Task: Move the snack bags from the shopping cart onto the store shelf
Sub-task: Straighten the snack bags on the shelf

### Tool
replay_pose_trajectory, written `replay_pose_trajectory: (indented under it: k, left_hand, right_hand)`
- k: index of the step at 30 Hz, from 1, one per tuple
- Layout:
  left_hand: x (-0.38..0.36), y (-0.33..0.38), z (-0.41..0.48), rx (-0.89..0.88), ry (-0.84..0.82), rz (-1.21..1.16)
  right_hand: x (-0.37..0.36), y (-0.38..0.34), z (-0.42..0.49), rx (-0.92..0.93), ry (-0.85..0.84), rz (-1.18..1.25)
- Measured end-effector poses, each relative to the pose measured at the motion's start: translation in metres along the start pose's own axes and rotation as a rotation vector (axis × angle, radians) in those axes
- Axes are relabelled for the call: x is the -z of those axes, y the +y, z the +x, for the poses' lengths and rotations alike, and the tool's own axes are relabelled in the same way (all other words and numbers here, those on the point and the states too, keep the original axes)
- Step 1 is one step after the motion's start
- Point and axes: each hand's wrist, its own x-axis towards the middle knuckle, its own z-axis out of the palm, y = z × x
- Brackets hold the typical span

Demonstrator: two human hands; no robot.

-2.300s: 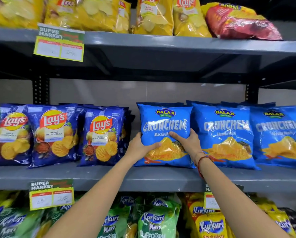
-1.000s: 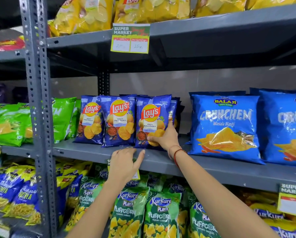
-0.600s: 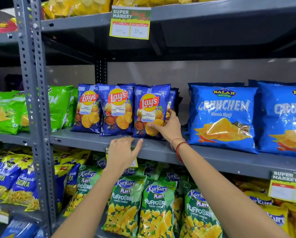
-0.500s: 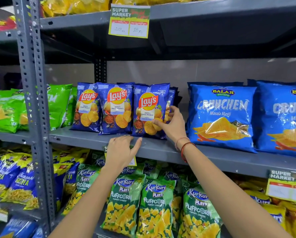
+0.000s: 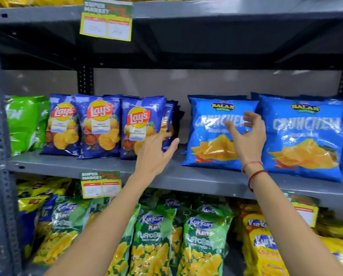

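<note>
Blue Lay's bags (image 5: pixel 139 127) stand on the grey shelf (image 5: pixel 196 179) at 10 o'clock beside Crunchem bags (image 5: pixel 212 134) at 2 o'clock, while the left hand (image 5: pixel 156 154) and right hand (image 5: pixel 246 139) hover spread, gripping nothing.

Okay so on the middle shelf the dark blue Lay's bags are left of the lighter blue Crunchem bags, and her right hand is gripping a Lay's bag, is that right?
Not quite. In the head view the right hand is open in front of a Crunchem bag, gripping nothing. The rest holds: the Lay's bags stand left of the Crunchem bags on the middle shelf.
</note>
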Motion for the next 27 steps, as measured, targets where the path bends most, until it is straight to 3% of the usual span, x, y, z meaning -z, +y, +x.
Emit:
replay_pose_trajectory:
  k: [3, 11, 14, 22, 27]
  left_hand:
    - [-0.027, 0.015, 0.016, 0.051, -0.071, -0.168]
    - [-0.084, 0.017, 0.056, 0.494, -0.516, -0.681]
    - [-0.095, 0.012, 0.059, 0.465, -0.642, -0.792]
    - [-0.105, 0.015, 0.061, 0.304, -0.428, -0.766]
    - [-0.108, 0.01, 0.061, 0.329, -0.413, -0.665]
  right_hand:
    - [0.019, 0.024, 0.007, -0.031, -0.013, -0.073]
    - [0.029, 0.06, 0.015, -0.394, -0.387, 0.116]
    - [0.024, 0.062, 0.02, -0.41, -0.471, 0.19]
    - [0.024, 0.059, 0.034, -0.306, -0.511, 0.226]
    - [0.022, 0.066, 0.033, -0.317, -0.523, 0.189]
